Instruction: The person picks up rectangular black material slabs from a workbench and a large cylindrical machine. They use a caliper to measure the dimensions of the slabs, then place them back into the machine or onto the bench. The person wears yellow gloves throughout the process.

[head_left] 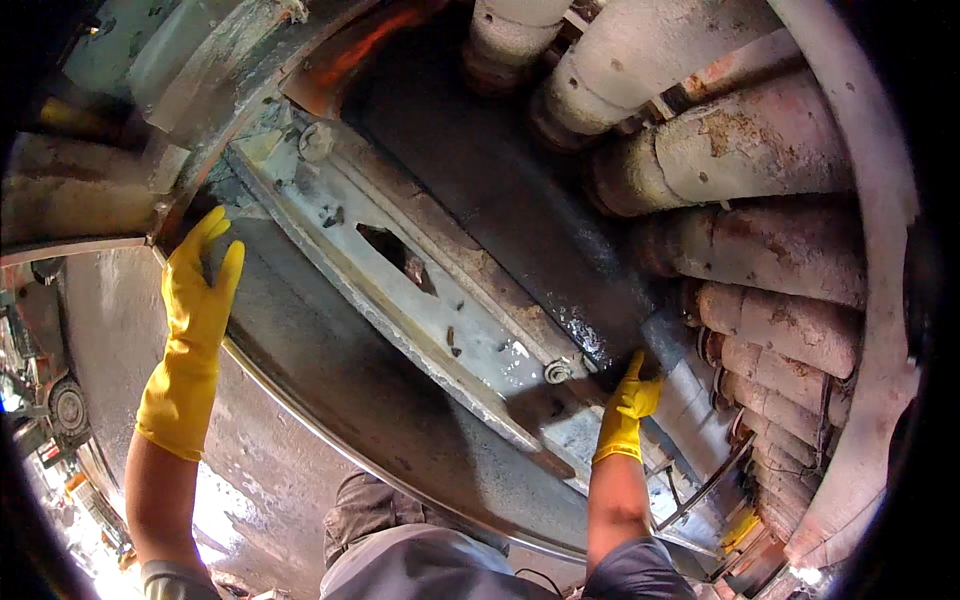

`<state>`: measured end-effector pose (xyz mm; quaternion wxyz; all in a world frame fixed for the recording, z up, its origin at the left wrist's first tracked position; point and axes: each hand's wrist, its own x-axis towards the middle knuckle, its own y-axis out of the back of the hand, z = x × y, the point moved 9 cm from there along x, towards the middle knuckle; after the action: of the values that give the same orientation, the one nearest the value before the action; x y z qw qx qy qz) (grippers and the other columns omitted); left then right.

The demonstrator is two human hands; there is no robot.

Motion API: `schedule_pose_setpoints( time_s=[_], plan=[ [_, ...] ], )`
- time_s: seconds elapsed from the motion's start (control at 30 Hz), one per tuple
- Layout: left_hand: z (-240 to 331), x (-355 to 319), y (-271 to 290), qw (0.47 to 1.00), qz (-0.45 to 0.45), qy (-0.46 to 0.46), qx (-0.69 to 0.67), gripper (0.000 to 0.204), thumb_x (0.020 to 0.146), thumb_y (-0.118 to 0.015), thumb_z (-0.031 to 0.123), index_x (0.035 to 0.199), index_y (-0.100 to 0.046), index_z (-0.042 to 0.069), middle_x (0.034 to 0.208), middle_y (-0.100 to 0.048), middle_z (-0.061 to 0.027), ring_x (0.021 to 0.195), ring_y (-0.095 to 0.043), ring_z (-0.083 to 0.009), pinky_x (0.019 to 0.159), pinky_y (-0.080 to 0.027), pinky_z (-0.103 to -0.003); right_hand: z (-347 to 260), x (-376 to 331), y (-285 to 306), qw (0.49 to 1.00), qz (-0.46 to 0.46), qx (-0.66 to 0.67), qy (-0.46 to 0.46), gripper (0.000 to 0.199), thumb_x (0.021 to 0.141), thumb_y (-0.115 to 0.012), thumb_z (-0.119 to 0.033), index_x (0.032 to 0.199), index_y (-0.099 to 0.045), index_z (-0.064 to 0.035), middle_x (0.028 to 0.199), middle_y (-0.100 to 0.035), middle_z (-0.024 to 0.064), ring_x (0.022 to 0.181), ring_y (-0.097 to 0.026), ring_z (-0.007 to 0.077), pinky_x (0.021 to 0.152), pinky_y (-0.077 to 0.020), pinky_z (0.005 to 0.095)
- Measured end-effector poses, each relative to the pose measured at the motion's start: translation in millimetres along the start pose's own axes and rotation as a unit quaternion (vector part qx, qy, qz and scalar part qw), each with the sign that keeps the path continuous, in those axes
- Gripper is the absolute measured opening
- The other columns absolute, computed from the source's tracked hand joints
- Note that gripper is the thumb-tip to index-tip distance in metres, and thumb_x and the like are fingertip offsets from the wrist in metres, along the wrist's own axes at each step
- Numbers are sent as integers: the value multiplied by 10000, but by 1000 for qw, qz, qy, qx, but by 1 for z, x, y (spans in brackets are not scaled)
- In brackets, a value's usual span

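Both my hands wear yellow rubber gloves. My left hand (198, 290) is raised with its fingers spread, resting flat against the curved rim of a large round metal housing (300, 400). My right hand (630, 400) reaches up to the lower end of a long grey metal bracket (420, 300) that runs diagonally across the housing; its fingers curl around a dark wet part just past a bolt (556, 372). What exactly it grips is hidden by the glove and shadow.
Several thick, rusty, crusted pipes (760, 250) stack along the right side. A slot opening (395, 250) sits mid-bracket and another bolt (316, 140) at its upper end. A wet concrete floor (110, 330) and machinery with a wheel (68, 405) lie at the left.
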<state>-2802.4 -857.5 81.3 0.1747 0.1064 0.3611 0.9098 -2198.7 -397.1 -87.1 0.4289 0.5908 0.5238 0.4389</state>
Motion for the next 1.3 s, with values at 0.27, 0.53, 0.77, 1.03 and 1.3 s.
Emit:
schedule_pose_setpoints(
  time_s=[0.27,0.53,0.77,1.03,1.3],
  plan=[
    [10,3,0,999,-5,-20,46,475,918,-800,132,1366,-675,36,1245,-745,-147,1168,-698,-234,1047,-511,-341,-122,-37,-38,986,-12,149,67,731,884,-770,-569,1253,-692,58,1249,-720,273,1134,-691,445,996,-537,488],
    [19,3,2,993,0,-43,108,477,903,-804,144,1351,-685,34,1224,-760,-160,1145,-725,-269,1028,-530,-359,-309,-96,-95,975,-63,203,60,738,917,-708,-565,1375,-637,10,1363,-670,251,1224,-643,439,1043,-503,495],
    [43,7,3,979,-9,-124,161,463,863,-826,115,1290,-692,1,1183,-764,-187,1104,-736,-338,990,-554,-393,-482,-144,-139,949,-124,272,101,762,924,-664,-599,1394,-622,-1,1387,-643,276,1321,-579,444,1095,-467,524],
    [46,5,5,982,-22,-117,148,455,851,-818,107,1272,-697,-12,1197,-760,-190,1079,-735,-363,980,-564,-416,-617,-200,-173,926,-239,253,143,803,891,-676,-588,1454,-573,-23,1495,-560,281,1441,-466,456,1137,-411,561],
    [43,12,-12,974,-43,-148,166,439,912,-793,135,1317,-684,6,1217,-747,-184,1107,-722,-336,1009,-544,-406,-608,-178,-202,759,-357,499,219,808,845,-803,-463,1503,-547,-69,1574,-487,253,1488,-408,442,1234,-328,505]
  ],
)
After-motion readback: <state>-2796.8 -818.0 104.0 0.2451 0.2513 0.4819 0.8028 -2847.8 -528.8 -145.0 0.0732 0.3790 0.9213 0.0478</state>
